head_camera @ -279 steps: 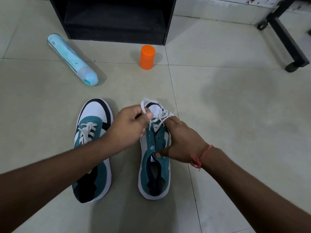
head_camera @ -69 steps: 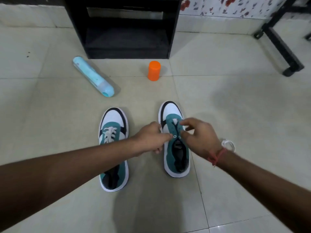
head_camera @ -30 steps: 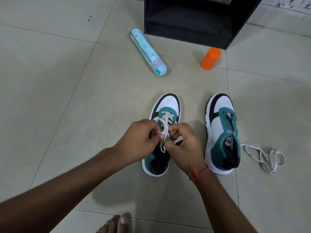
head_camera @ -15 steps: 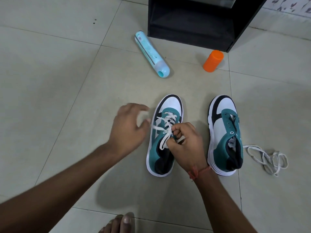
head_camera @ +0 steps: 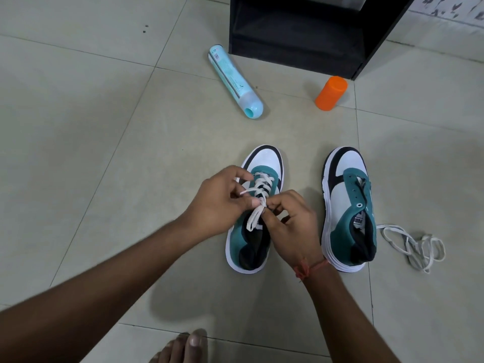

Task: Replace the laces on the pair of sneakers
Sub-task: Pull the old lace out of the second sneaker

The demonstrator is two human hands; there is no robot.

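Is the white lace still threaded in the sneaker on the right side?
No, the right sneaker shows empty eyelets, and a loose white lace lies on the floor beside it.

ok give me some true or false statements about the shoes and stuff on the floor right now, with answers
1. The right sneaker has no lace in its eyelets. True.
2. The loose lace lies on the floor to the left of both sneakers. False: it lies to the right of the right sneaker.
3. Both the left hand and the right hand hold the lace on the left sneaker. True.
4. The orange container lies on its side. False: it stands upright.
5. The blue spray can stands upright. False: it lies on its side on the floor.
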